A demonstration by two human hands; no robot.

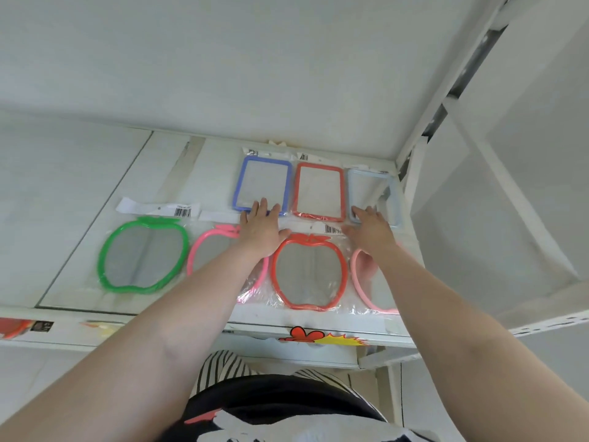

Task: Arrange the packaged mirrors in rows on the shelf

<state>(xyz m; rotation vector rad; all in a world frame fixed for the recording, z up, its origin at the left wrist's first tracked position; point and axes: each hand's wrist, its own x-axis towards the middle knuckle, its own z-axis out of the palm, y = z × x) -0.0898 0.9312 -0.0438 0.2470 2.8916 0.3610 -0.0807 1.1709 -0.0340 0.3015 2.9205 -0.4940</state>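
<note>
A shop. Barcoded packaged mirrors (310, 271) lie displayed on a white metal shelf (95, 314). A starburst price sticker (322, 338) marks its front edge.

On the white shelf (95, 193), back row frames run blue (237, 186), red (318, 169), pale grey-blue (393, 193); the front edge row of apple frames runs green (105, 250), pink (207, 239), red (342, 266), light pink (360, 282). The person's top (223, 362) is black-and-white striped.

A: anyone able to read anything on these packs?
B: not really, the green apple mirror's header card (158, 208) has a barcode with a line above it that looks like "ITEM NO." but it's blurry. Barcodes on the other cards too, digits unreadable
</note>
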